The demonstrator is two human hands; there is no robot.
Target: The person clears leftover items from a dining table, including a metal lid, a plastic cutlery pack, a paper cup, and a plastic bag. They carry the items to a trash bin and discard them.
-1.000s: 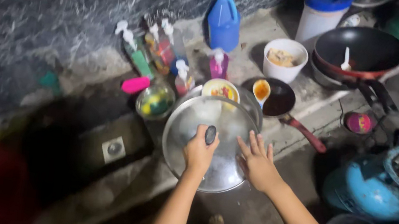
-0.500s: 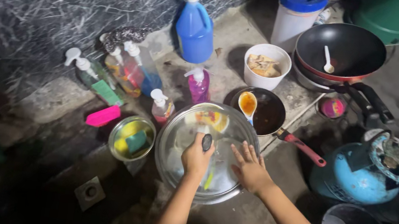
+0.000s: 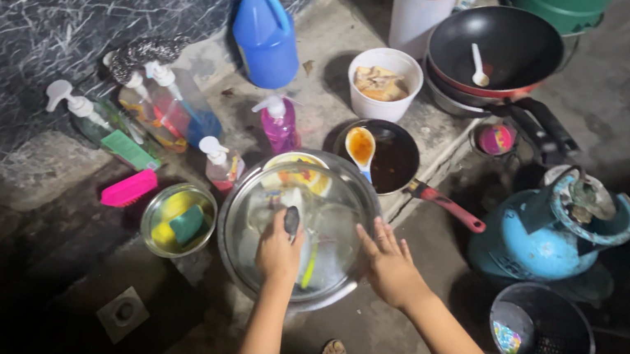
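The person crouches over the floor and works on a round glass lid with a metal rim. The lid lies almost flat, low in the middle of the view, on top of some dishes that show through the glass, one of them yellow. The left hand is on the lid's middle, fingers curled together around the dark knob, which stands up just above the knuckles. The right hand is at the lid's right edge, fingers spread apart and lying flat on the rim and the glass; it presses or steadies, it does not clamp anything.

Just left of the lid stands a small steel bowl holding a yellow and green sponge, and beside it a pink brush lies on the concrete. Behind the lid, close to the marbled wall, there are several pump bottles: a small one with a white head touching almost the lid's rim, and a purple one. A blue jug stands further back. To the right behind the lid is a dark pan with a red handle, a spoon with orange sauce resting in it. A white bowl with food is behind that, and a black wok with a white spoon. At the right side stands a blue gas cylinder, and near it a dark basket.
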